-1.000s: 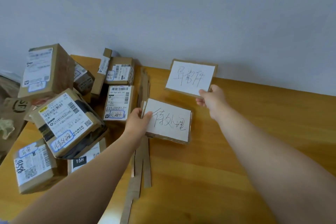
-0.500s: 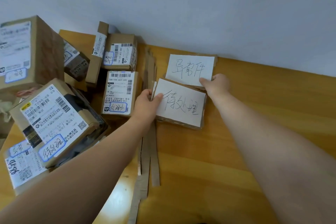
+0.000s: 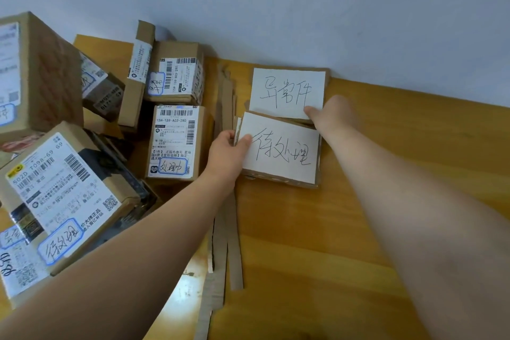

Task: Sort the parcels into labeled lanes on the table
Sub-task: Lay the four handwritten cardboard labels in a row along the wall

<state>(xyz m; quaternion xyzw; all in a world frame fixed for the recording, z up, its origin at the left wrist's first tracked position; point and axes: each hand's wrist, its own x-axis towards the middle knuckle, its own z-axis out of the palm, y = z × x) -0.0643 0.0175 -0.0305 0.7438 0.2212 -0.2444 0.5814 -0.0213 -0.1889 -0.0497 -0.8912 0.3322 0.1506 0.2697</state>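
Two cardboard lane cards with white handwritten paper faces lie on the wooden table (image 3: 358, 243). The far card (image 3: 284, 91) sits against the wall; my right hand (image 3: 328, 116) pinches its lower right corner. The near card (image 3: 284, 154) overlaps the far card's front edge; my left hand (image 3: 229, 152) grips its left edge, thumb on the paper. Several brown parcels with shipping labels are piled at the left, among them an upright box (image 3: 174, 143), a box behind it (image 3: 176, 72) and a large tilted box (image 3: 63, 196).
Long cardboard strips (image 3: 229, 229) run from the wall towards me between the parcels and the cards. A big box (image 3: 33, 74) stands at the far left. The pale wall (image 3: 303, 3) bounds the table's far edge. Bare wood stretches right of the cards.
Both cards have moved away from me towards the wall. The far card has gone from lifted to lying flat against the wall, and the near card now overlaps its front edge.
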